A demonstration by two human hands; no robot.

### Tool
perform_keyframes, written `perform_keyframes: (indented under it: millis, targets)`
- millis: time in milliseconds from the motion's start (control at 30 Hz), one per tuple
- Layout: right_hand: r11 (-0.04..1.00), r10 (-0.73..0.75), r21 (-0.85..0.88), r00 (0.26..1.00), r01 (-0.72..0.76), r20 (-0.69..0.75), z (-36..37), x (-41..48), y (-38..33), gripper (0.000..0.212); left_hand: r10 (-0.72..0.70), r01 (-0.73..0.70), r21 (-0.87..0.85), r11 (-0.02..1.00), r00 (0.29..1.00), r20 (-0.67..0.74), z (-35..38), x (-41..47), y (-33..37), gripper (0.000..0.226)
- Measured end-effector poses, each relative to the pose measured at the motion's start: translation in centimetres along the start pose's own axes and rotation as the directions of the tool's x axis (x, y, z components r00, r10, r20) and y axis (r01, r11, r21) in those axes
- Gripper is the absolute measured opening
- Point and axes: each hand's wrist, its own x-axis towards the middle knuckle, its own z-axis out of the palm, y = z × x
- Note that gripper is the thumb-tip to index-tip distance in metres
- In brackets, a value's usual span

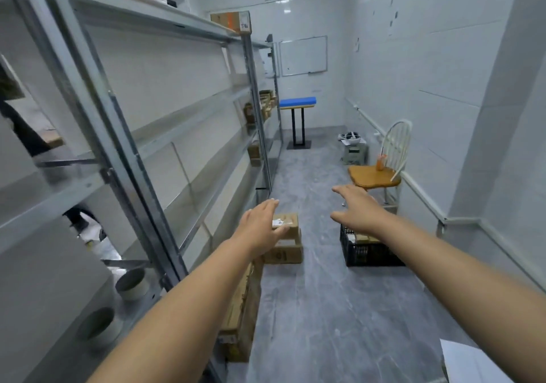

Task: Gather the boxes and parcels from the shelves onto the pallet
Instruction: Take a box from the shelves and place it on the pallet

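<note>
Both my arms stretch forward over the grey floor. My left hand [261, 224] is open with straight fingers, in front of a small cardboard box [288, 223] stacked on a larger box [283, 252] on the floor. My right hand [354, 208] is open too, fingers spread, holding nothing. A long cardboard box [240, 311] lies on the floor beside the metal shelving [189, 110] on the left. Several small boxes [266, 103] sit on the far shelves, and one box [232, 20] is on the top shelf. No pallet is in view.
A black plastic crate [369, 249] with items stands on the floor under my right arm. A wooden chair [375, 176] with an orange cup sits by the right wall. A blue-topped stand [298, 103] is at the far end. Round containers [133, 283] rest on the lowest shelf.
</note>
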Motion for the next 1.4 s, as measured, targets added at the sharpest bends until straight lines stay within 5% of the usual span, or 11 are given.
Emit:
perform_keyframes:
  millis: [533, 1100, 1400]
  targets:
    - [0.995, -0.086, -0.035, 0.993, 0.089, 0.086, 7.1, 26.8, 2.4, 0.07, -0.065, 0.065, -0.051, 0.997, 0.998, -0.003, 5.5, 25.4, -8.1, 0.073]
    - [0.997, 0.071, -0.002, 0.99, -0.071, 0.121, 13.1, 52.9, 5.0, 0.067, -0.013, 0.029, -0.184, 0.983, 0.996, 0.088, 9.3, 50.0, -20.8, 0.076]
    - [0.991, -0.079, -0.088, 0.973, 0.1, 0.219, 15.6, 69.5, 9.5, 0.066, -0.149, 0.165, -0.19, 0.968, 0.984, 0.098, 14.1, 62.2, -25.3, 0.075]
